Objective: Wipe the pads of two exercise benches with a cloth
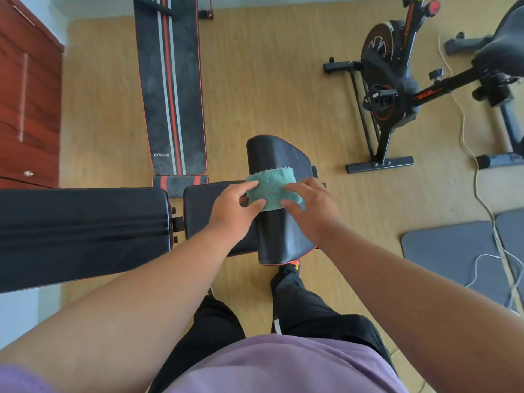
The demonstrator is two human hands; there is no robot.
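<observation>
A folded teal cloth (270,188) lies on the narrow black end pad (279,157) of the near bench. My left hand (234,207) pinches the cloth's left edge between thumb and fingers. At the cloth's right edge, my right hand (309,207) pinches it the same way. The near bench stretches leftward with a square seat pad (204,211) and a long black back pad (82,234). A second bench pad (173,83), dusty black with red and grey stripes, lies on the floor further back.
An exercise bike (397,83) stands at the right with a white cable (479,177) trailing over the wooden floor. Grey mats (445,251) lie at the right. A red-brown cabinet (25,103) fills the left edge. My legs stand just before the end pad.
</observation>
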